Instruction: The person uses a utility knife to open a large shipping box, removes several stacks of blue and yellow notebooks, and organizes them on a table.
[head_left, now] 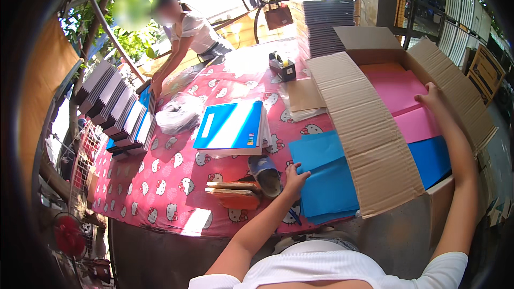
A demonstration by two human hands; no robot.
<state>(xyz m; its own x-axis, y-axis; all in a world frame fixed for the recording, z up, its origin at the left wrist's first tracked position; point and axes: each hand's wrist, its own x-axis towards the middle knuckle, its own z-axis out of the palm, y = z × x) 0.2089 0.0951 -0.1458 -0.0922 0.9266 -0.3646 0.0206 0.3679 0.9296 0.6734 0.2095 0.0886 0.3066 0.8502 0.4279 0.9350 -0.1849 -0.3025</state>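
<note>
My left hand [295, 181] is at the left edge of a small stack of blue paper folders [329, 182]. Its thumb lies on top and its fingers are curled at the side, holding that edge. The stack's right part runs under a flap of an open cardboard box [369, 139]. My right hand [430, 99] reaches into the box, thumb and finger apart, resting by the edge of pink folders [393, 88]. Some of its fingers are hidden. Blue folders [431, 160] lie nearer me in the box, and an orange-brown one [383, 68] shows at its far end.
On the pink patterned tablecloth [160, 187] are blue-covered notebooks [230, 126], a blue pouch-like item [265, 175], orange pads [233, 195], a tape dispenser [282, 67] and crumpled plastic [179, 113]. Dark stacks [329, 27] stand behind. Across the table a person [190, 32] handles notebook piles [118, 104].
</note>
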